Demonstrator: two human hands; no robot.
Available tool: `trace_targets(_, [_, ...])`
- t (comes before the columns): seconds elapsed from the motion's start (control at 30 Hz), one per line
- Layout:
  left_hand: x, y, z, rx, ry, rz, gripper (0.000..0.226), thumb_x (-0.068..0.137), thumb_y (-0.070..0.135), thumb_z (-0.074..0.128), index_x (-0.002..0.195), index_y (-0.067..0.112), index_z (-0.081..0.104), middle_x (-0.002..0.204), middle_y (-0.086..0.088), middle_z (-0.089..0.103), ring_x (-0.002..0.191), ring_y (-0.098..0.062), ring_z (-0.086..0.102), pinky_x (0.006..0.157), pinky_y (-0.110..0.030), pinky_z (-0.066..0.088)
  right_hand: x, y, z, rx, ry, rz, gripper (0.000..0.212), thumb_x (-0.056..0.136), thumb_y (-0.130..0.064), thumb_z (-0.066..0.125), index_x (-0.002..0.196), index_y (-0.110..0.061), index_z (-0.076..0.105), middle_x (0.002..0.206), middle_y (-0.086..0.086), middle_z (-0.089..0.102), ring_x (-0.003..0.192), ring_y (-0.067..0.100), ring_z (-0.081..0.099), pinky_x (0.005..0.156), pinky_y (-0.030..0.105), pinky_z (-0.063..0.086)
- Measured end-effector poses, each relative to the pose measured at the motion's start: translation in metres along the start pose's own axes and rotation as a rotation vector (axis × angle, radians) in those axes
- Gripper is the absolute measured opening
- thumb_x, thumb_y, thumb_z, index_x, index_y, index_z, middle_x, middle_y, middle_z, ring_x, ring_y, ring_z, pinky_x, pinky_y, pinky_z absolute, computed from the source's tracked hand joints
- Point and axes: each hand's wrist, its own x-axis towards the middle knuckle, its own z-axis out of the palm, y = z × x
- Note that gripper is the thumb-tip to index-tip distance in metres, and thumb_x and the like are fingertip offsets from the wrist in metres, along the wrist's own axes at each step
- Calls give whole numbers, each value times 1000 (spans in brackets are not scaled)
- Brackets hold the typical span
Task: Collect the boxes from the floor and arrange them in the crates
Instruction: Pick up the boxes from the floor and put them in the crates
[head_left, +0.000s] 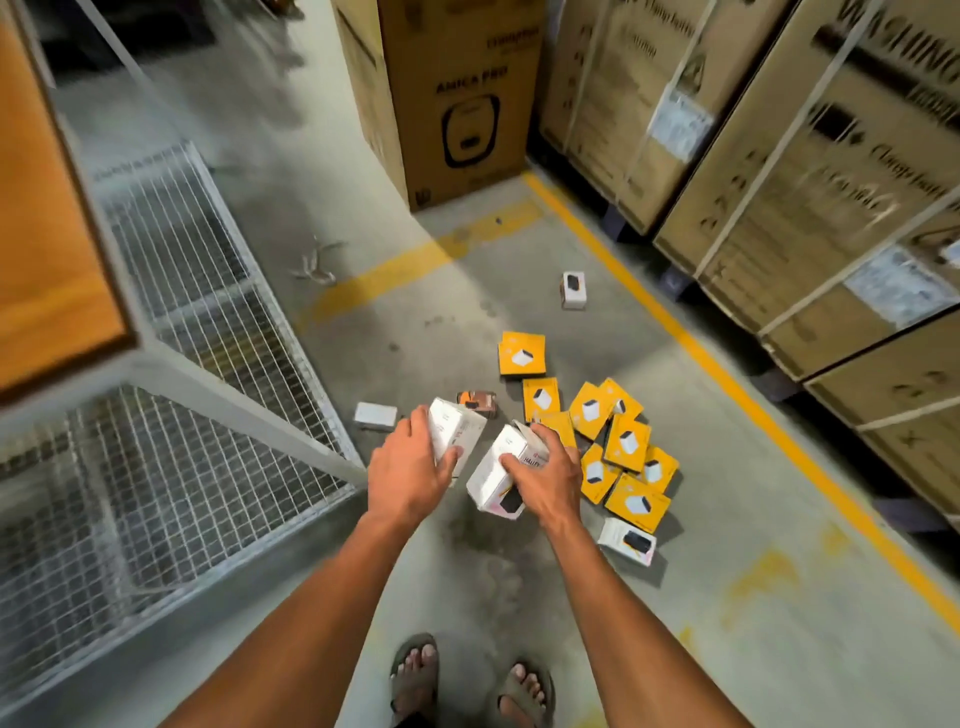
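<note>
My left hand (408, 470) grips a white box (457, 426) by its side. My right hand (545, 478) holds a second white box (493, 478) with a dark picture on its lower end. Both boxes are lifted above the floor. Below and to the right, several yellow boxes (626, 444) lie scattered on the concrete. More white boxes rest on the floor: one far off (574, 289), one flat at the left (375, 415), one near my right arm (627, 540). A small brown-orange box (478, 401) lies behind my left hand. A wire-mesh crate (197, 291) stands at the left.
Tall cardboard cartons (457, 104) stand at the back, and strapped cartons on pallets (810, 182) line the right side behind a yellow floor line (727, 384). An orange panel (47, 249) sits above the mesh crate. My sandalled feet (467, 680) are at the bottom.
</note>
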Motion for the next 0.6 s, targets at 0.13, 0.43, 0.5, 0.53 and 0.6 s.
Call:
trace_targets(0.13, [-20, 45, -100, -19, 57, 7, 64, 94, 59, 61, 142, 24, 37, 126, -2, 64, 113, -31, 64, 85, -46, 55, -44, -85, -58, -9, -10, -90, 58, 76, -36, 83, 130, -38, 62, 119, 1, 45, 102, 13, 47, 91, 18, 37])
trace_targets(0.43, [-62, 107, -292, -52, 214, 2, 65, 94, 63, 59, 142, 24, 37, 126, -4, 63, 110, -31, 65, 85, -45, 56, -137, -233, -163, -8, 19, -325, 51, 67, -48, 77, 114, -40, 58, 113, -1, 43, 98, 20, 57, 92, 30, 49])
trace_targets(0.5, [-71, 117, -326, -80, 253, -9, 65, 94, 61, 61, 142, 25, 38, 127, -5, 62, 111, -32, 65, 85, -46, 56, -153, -257, -179, -11, 18, -385, 50, 69, -46, 78, 112, -38, 55, 114, -1, 43, 98, 20, 56, 88, 28, 45])
trace_targets(0.53, [-76, 120, -341, -87, 274, -11, 65, 93, 61, 61, 142, 25, 39, 127, -5, 63, 111, -33, 65, 84, -46, 56, -161, -268, -187, -8, 16, -419, 50, 69, -46, 77, 113, -37, 55, 115, -1, 44, 100, 19, 56, 87, 26, 42])
trace_targets(0.6, [-83, 126, -366, -100, 319, -5, 62, 92, 61, 62, 138, 24, 42, 123, -6, 64, 109, -35, 66, 82, -45, 55, -173, -286, -197, -10, 7, -488, 52, 70, -42, 78, 117, -36, 57, 116, -2, 45, 102, 17, 54, 86, 23, 39])
